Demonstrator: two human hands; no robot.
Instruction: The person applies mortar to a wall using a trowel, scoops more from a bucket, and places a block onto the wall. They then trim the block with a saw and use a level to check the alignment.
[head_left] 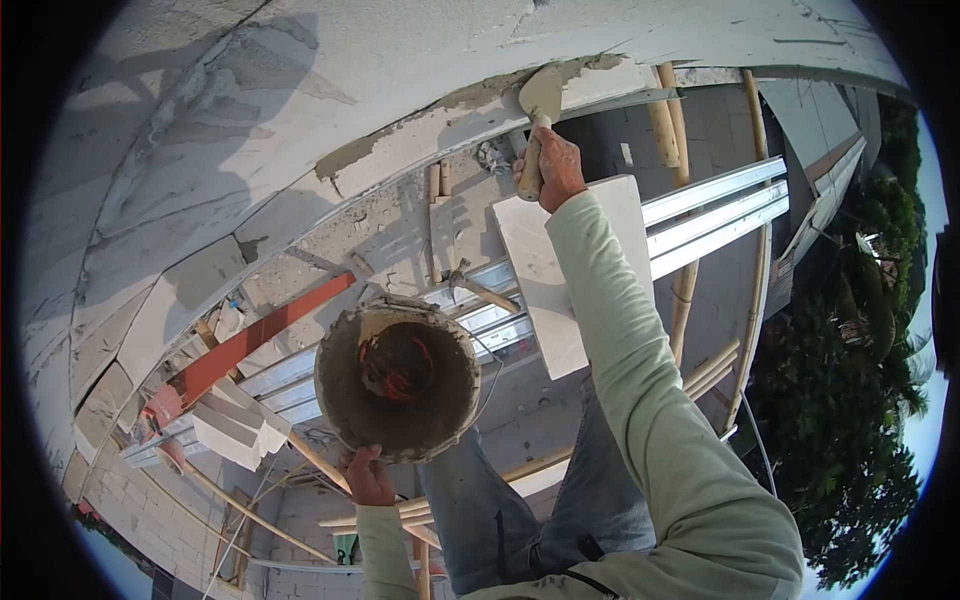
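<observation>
Head view: the fingers of your right hand are wrapped round the handle of a trowel, its blade laid at the edge of the pale wall, where a strip of grey mortar runs along in ragged patches. The fingers of your left hand grip the near rim of a crusted bucket, thumb over the lip, its mouth turned up to you; how much mix is left in its dark inside, you cannot tell from here.

Just beside your right forearm is a large white block, lying across metal channels. A hammer lies just beyond the bucket, and a red bar slants away to its left. Bamboo poles stand farther right.

You look to be partway through spreading mortar along that edge, bare stretches remaining. The next move probably calls for a flat, even stroke towards an uncovered stretch, the bucket kept level and close for reloading.
</observation>
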